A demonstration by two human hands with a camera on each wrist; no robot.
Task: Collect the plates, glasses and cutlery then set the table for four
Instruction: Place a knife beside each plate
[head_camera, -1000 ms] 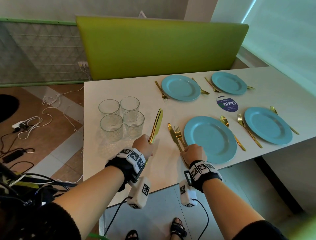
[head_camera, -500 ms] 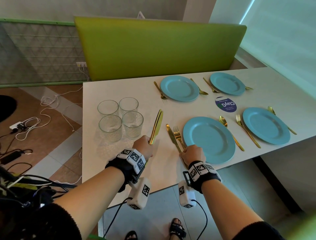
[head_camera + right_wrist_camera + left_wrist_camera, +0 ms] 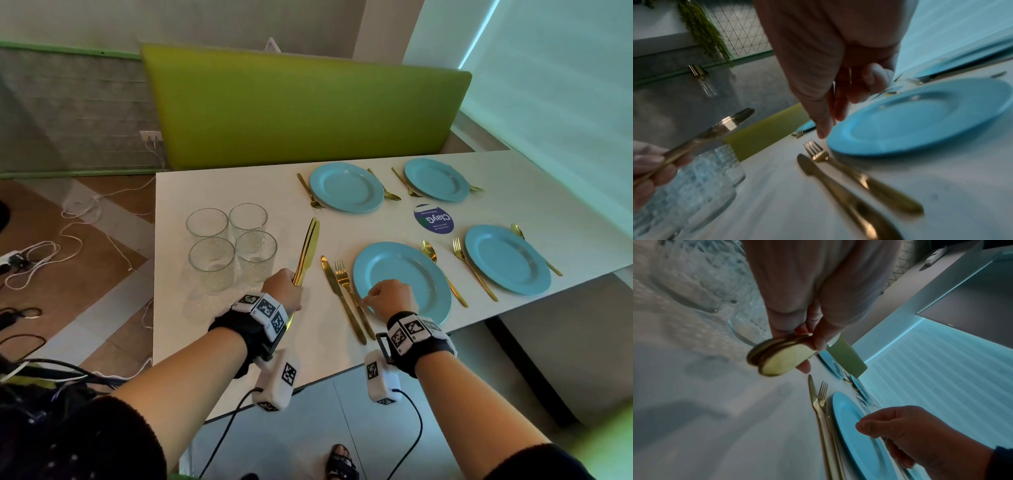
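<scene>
From the head view, the left hand grips a bundle of gold knives by the handles, blades pointing toward 12 o'clock above the white table, with four empty glasses clustered at its 10 o'clock. The right hand hangs over the near edge of the nearest blue plate, fingers loosely curled and holding nothing. At that plate's 9 o'clock a gold knife and gold fork lie side by side on the table; a gold spoon lies at its 3 o'clock. Three more blue plates, each flanked by a fork and spoon, sit at 11, 1 and 3 o'clock from it. In the left wrist view, the fingers and thumb pinch the rounded handle ends of the stacked knives; the right hand sits over the plate rim at 5 o'clock. In the right wrist view, the right hand's fingers hang relaxed just above the plate's rim, clear of the fork and knife lying at 6 o'clock; the left hand grips its knives at 9 o'clock.
</scene>
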